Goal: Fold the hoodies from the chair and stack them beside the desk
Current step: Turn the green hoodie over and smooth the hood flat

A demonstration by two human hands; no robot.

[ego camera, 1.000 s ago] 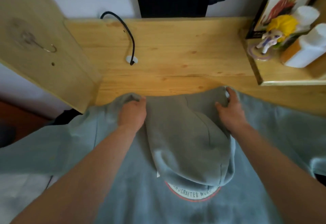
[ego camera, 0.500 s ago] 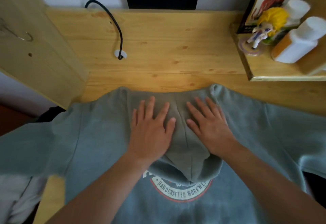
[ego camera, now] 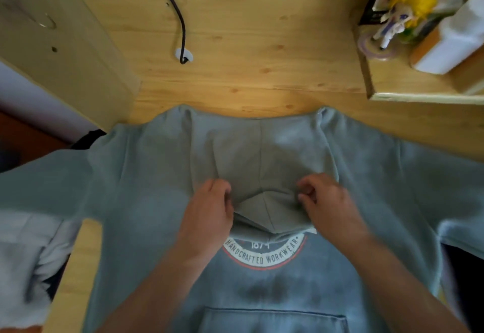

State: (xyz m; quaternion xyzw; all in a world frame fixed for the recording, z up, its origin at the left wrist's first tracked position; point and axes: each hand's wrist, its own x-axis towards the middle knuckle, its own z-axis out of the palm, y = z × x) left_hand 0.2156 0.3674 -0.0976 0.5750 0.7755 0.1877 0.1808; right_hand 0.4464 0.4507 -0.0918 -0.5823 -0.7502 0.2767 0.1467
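Hoodie (ego camera: 136, 201) spread on desk (ego camera: 248, 44), hood (ego camera: 262, 154) folded onto chest, cable (ego camera: 172, 10) behind, figurine (ego camera: 400, 15) far right.

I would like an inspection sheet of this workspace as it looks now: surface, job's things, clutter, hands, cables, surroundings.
Surface: light pine wooden desk, bare behind the garment.
Job's things: grey-blue cotton hoodie spread front up, hood folded down over the round chest print.
Clutter: yellow-haired figurine and white plastic bottle on a side shelf.
Hands: left hand and right hand pinch the hood's lower edge.
Cables: black cable enters a desk grommet.
Surroundings: pale cloth at lower left; wooden side panel.
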